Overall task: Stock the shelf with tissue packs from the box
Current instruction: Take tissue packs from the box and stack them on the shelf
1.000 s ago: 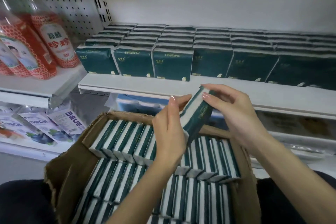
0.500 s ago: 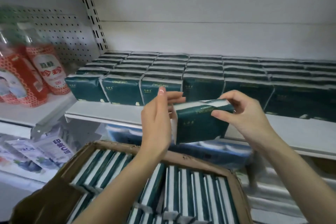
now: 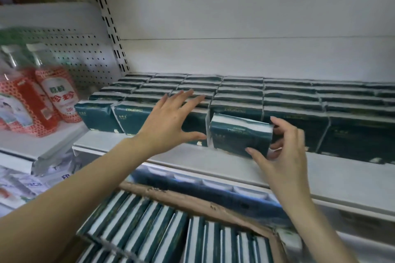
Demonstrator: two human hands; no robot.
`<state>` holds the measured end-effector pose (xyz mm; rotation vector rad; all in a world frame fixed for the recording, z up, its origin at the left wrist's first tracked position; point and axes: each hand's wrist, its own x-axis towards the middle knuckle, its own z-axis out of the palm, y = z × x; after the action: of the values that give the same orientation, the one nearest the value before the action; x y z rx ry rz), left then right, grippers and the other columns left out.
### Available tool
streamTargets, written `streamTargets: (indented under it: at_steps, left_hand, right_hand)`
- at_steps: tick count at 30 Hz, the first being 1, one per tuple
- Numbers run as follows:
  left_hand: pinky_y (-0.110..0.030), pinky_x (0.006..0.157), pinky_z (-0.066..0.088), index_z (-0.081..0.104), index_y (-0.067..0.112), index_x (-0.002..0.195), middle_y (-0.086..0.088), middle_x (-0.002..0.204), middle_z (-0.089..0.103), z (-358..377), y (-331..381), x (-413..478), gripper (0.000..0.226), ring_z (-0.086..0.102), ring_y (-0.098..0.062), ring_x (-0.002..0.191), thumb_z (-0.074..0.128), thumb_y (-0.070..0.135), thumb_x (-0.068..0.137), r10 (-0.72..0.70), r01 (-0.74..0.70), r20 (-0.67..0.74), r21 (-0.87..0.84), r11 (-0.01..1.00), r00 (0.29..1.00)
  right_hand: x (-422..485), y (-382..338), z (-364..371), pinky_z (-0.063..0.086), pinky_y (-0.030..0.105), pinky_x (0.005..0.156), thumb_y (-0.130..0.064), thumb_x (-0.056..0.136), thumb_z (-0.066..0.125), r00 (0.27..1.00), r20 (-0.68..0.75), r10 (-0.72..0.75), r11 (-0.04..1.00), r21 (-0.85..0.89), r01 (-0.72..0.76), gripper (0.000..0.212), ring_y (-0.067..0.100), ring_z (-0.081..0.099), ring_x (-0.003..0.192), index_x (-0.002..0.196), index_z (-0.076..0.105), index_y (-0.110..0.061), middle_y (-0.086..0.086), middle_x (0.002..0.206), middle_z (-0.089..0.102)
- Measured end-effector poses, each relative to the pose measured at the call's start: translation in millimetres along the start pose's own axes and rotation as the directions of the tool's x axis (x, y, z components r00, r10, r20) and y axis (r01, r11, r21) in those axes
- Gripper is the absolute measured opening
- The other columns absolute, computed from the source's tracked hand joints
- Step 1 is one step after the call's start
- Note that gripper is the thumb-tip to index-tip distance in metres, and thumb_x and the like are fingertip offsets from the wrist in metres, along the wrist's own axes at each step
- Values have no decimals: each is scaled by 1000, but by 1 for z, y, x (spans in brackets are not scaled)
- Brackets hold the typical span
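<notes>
The shelf (image 3: 213, 162) already carries rows of packs (image 3: 277, 96), and the box (image 3: 192, 200) below is nearly full (much work remains). One pack (image 3: 239, 134) now stands at the shelf front; a moment ago both hands held it in the air. The right hand (image 3: 284, 151) keeps a pinching grip on its right end; the left hand (image 3: 168, 121) has let go, fingers spread open over the neighbouring packs.

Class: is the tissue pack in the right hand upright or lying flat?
Upright: the tissue pack stands on its long edge, broad face forward, gripped by the right hand.
</notes>
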<state>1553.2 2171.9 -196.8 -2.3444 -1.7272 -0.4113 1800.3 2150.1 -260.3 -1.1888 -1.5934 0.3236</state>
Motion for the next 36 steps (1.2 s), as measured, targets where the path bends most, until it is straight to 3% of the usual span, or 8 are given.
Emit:
streamTargets:
  at_steps: [7,13,18,22,26,30,33,36]
  left_hand:
    - [-45,119,10,27,29,150,-3,154,33,16,4,3,101,29,-23,142,31,86,66,-32,32,1,10,999,999]
    - [-41,120,9,30,26,149,-5,153,34,16,15,7,87,30,-23,140,54,69,79,-101,101,-60,1,995,993]
    - [-41,119,8,31,23,149,-6,152,36,14,19,8,84,30,-24,141,56,66,80,-66,70,-91,42,997,994]
    - [-44,118,16,41,17,143,-10,147,44,9,23,-8,79,37,-27,138,52,65,82,-28,24,-172,-20,999,985]
    - [-34,113,23,49,13,137,-7,143,48,11,34,-54,64,39,-20,131,48,55,88,-61,5,-274,-202,979,960]
    - [-31,107,32,50,17,135,-3,143,47,39,41,-122,55,43,-17,129,45,50,91,-136,72,-187,-313,947,973]
    - [-35,106,38,50,17,135,-3,144,47,72,46,-177,58,43,-17,128,45,54,91,-194,166,-47,-352,921,980]
    - [-35,109,33,44,22,141,0,149,39,99,52,-222,70,37,-16,132,40,66,86,-235,267,134,-322,908,963]
  right_hand:
    - [5,-7,8,41,13,67,-17,76,79,998,8,63,998,3,-63,77,2,51,75,139,36,-19,-1,120,38]
    - [5,-7,11,44,11,66,-13,79,77,997,16,78,997,10,-78,75,-13,49,80,140,34,-22,-7,117,33]
    - [3,-8,4,37,9,60,-26,81,74,998,-11,69,994,-88,-70,69,-1,50,73,138,35,-24,-3,119,38]
    - [-5,-15,-5,38,8,60,-26,85,70,992,-78,-98,994,-61,94,48,5,47,69,126,48,-18,-5,99,41]
    - [-31,-21,-4,39,13,58,-35,90,62,961,129,-246,969,13,246,31,7,48,64,117,48,-27,-10,90,42]
    - [-59,-19,12,45,25,62,-41,89,57,833,486,-265,955,11,298,18,1,49,67,103,54,-31,-19,87,44]
    - [-77,-15,30,49,35,75,-50,88,54,610,769,-192,920,-75,384,29,10,56,93,112,53,-34,-17,101,49]
    - [-91,-11,47,45,33,95,-55,86,58,407,911,-64,895,-129,428,56,12,46,119,134,45,-27,-7,131,48]
